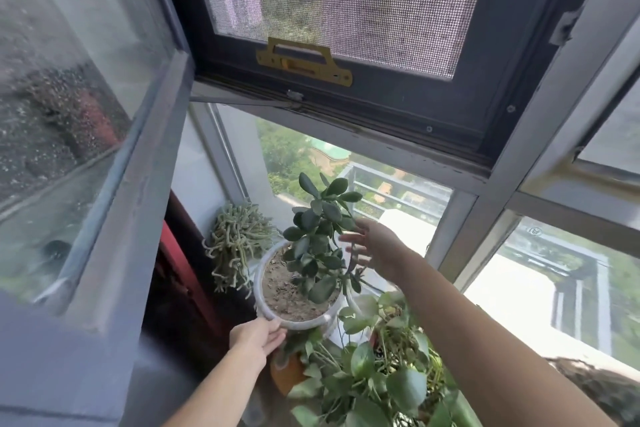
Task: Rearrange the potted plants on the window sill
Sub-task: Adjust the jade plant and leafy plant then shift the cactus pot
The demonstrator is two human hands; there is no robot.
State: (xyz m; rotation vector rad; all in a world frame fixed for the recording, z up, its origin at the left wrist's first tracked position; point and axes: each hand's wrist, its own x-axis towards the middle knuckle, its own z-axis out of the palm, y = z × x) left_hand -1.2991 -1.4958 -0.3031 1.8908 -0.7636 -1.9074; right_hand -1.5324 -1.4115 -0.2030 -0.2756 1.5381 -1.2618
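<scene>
The white pot (266, 314) of the jade plant (318, 236) sits gripped at its near rim by my left hand (258, 336), my right hand (372, 248) open with fingers spread beside its far leaves, a trailing succulent (235, 246) beyond my grip, a leafy plant (381, 357) just below it.

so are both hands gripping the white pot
No, only the left hand holds the rim of the white pot; the right hand is open beside the leaves, off the pot.
</scene>
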